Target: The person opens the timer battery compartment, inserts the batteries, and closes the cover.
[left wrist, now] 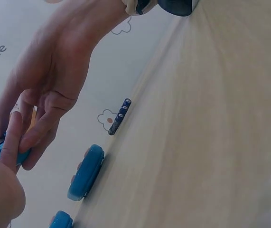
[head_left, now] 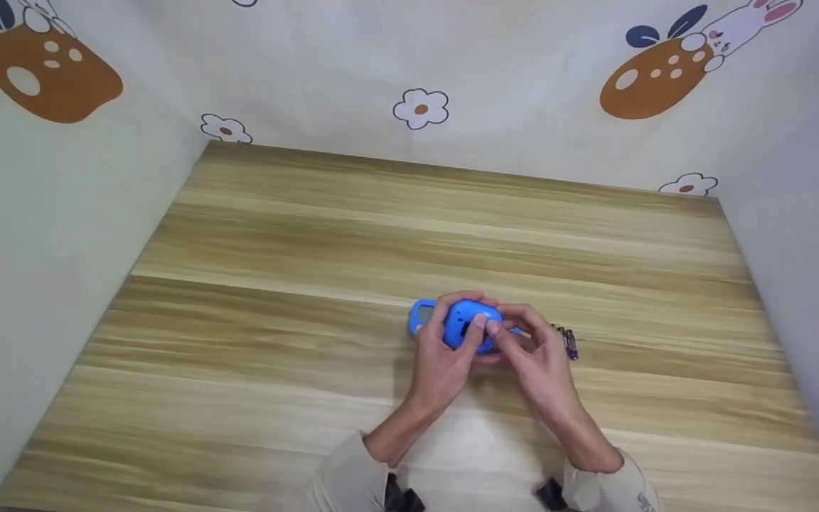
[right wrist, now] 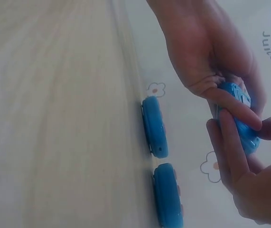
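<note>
Holding a rounded blue gadget [head_left: 461, 311] in the left grip [head_left: 441, 366] and the right grip [head_left: 543, 355] together. Closed on its left side with the left grip, on its right side with the right, with fingers curled round its edges. Resting both thumbs [head_left: 472, 337] on its upturned face, tips close together, beside a dark patch there. Raised clear of the desk [head_left: 274, 320], between the two grips, and partly covered by fingers in all three views.

To the gadget's left, on the desk and partly behind the left grip: a blue device with a grey screen [head_left: 420, 317]. To the gadget's right, mostly hidden by the right grip in the head view but plain from the left wrist: another blue device with reddish buttons [left wrist: 86, 172]. Farther to the gadget's right, past the right grip: small dark batteries [head_left: 570, 343], side by side, too small to count surely.

On the near side of the gadget: pale sleeves [head_left: 345, 473]. Well beyond the gadget: pale cloth [head_left: 310, 78] printed with flowers, fruit and rabbits.
</note>
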A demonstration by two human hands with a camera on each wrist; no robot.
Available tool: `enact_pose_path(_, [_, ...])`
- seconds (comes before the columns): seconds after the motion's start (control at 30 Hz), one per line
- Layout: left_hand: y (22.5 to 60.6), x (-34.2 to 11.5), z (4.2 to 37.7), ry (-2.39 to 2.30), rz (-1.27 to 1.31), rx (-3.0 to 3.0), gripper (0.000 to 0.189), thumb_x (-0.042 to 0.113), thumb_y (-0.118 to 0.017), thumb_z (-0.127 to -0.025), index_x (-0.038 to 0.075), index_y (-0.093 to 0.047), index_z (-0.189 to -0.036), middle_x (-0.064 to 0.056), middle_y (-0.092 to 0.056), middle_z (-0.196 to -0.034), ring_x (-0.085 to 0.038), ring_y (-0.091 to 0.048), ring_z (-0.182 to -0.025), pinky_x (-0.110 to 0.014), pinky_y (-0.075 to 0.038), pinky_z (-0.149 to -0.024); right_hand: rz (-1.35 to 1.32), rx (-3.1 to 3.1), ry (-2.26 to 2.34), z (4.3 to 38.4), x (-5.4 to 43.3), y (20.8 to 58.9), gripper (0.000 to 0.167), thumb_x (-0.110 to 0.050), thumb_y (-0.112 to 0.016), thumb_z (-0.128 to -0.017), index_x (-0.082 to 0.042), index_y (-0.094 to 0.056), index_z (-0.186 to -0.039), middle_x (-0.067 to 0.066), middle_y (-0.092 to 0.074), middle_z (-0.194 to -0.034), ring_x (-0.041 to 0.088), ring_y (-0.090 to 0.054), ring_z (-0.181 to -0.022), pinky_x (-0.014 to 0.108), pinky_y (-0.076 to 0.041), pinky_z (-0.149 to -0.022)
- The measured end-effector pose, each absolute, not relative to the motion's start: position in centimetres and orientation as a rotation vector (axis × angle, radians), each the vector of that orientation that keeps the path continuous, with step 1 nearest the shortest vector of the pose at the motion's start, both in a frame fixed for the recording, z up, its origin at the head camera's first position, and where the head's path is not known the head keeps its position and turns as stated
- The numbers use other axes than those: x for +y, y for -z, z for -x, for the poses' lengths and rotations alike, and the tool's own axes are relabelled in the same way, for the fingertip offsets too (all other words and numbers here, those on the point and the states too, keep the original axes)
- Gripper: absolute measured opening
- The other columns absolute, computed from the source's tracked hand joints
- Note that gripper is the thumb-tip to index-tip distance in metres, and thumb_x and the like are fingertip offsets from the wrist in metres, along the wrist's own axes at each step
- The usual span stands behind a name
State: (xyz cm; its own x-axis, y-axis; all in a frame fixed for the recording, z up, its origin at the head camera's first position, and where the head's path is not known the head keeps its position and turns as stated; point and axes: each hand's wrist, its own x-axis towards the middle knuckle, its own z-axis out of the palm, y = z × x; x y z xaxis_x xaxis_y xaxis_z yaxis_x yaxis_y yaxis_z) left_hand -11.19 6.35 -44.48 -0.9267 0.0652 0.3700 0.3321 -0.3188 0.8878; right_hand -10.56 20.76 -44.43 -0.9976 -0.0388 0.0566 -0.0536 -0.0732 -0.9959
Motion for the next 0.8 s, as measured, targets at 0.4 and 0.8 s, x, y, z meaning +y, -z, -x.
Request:
enact_pose_path(0.4, [44.7,6.2,11.1,2.408,0.568,-1.699,0.026,-0.004,-0.052,-0.098,-0.007,-0.050,-0.124,-0.021,-0.061,-0.119,-0.032,-0.056,-0.114,-0.043,-0.054,-0.088,-0.210,-2.168,-2.231,10.4,21.0,44.5,0.028,-0.013,-0.066,-0.095,0.000,-0.060,-0.118,0.023,-0.055,-0.106,0.038,-0.066,-0.089,0.049,-0.058,-0.066])
enact_pose_path(0.8, [45.0,6.2,11.3,2.540,0.558,-1.666,0.026,-0.002,-0.053,-0.099,-0.005,-0.051,-0.125,-0.021,-0.059,-0.122,-0.034,-0.063,-0.104,-0.048,-0.058,-0.063,-0.369,-2.402,-1.623,10.7,21.9,44.3,0.028,-0.020,-0.067,-0.094,-0.015,-0.065,-0.122,0.003,-0.067,-0.110,0.021,-0.069,-0.087,0.032,-0.058,-0.072])
